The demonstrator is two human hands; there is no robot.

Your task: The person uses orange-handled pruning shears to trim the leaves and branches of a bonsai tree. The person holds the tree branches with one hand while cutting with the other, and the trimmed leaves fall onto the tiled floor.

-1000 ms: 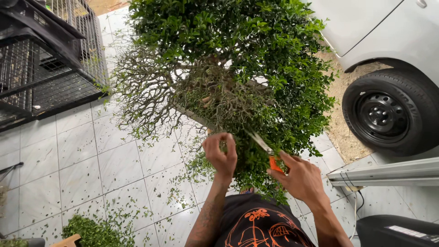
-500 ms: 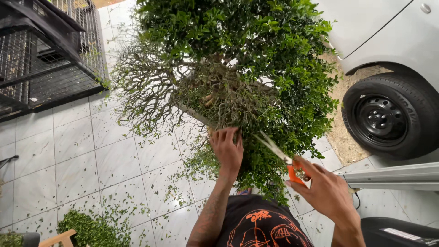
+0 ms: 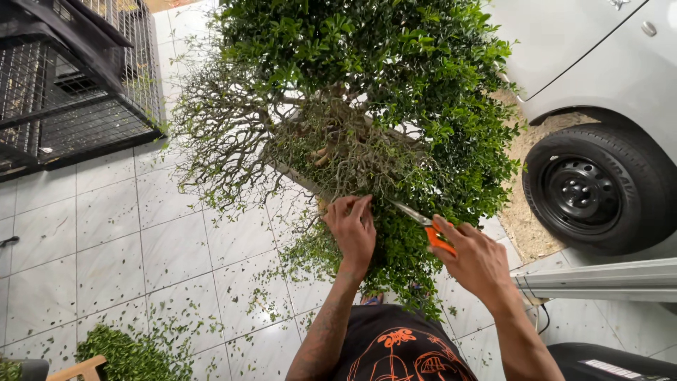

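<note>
We record one dense, small-leaved green shrub [image 3: 367,92] with a bare twiggy portion on its left, standing on the white tiled floor [image 3: 106,240] and filling the upper middle of the view.

Our left hand [image 3: 352,229] is raised into the lower foliage, fingers [image 3: 347,206] bent and closed on a bunch of thin twigs near the shrub's base.

Our right hand [image 3: 476,257] is wrapped around the handles of a pair of orange-handled pruning shears with slim metal blades [image 3: 423,224]. The blades point up and left into the leaves, just beside the left hand; we cannot tell whether they touch a twig.

Also on the floor:
- scattered green leaf clippings [image 3: 268,289], spread over the tiles below the shrub;
- a heaped pile of cut green foliage [image 3: 127,356] at the floor's lower left edge, next to a piece of pale wood [image 3: 77,368];
- a black wire cage [image 3: 70,77] at the upper left corner;
- a silver car [image 3: 606,63] with a black wheel [image 3: 599,190] along the right edge;
- a pale grey metal rail [image 3: 599,281] below the wheel.

We wear a black shirt with an orange print [image 3: 395,349].
</note>
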